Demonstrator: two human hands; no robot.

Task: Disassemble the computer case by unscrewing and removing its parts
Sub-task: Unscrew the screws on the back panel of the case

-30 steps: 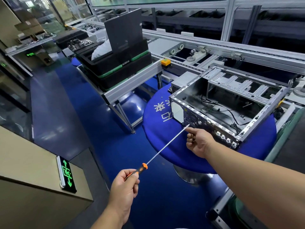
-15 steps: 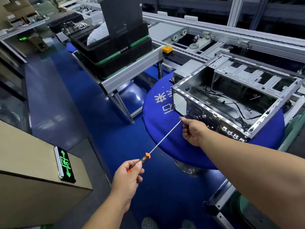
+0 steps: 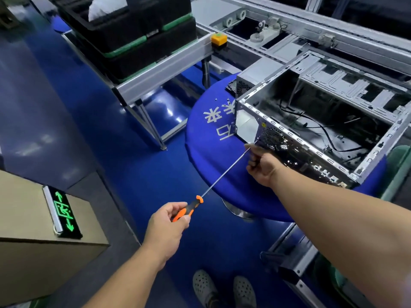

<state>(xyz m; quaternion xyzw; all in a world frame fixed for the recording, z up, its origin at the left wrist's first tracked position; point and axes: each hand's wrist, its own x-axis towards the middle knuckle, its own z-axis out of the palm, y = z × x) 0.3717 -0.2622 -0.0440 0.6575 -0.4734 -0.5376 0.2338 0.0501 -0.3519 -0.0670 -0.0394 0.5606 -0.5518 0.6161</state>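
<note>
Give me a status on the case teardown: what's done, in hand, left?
Done: the bare metal computer case lies open on top; two loose screws sit on the round blue table.
In hand: left hand grips the long orange-handled screwdriver; right hand steadies its tip at the rear panel.
Left: black cables and the frame.

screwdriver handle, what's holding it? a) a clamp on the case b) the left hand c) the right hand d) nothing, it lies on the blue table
b: the left hand grips the orange-and-black handle of the screwdriver, while the right hand pinches the shaft near its tip at the computer case.
</note>
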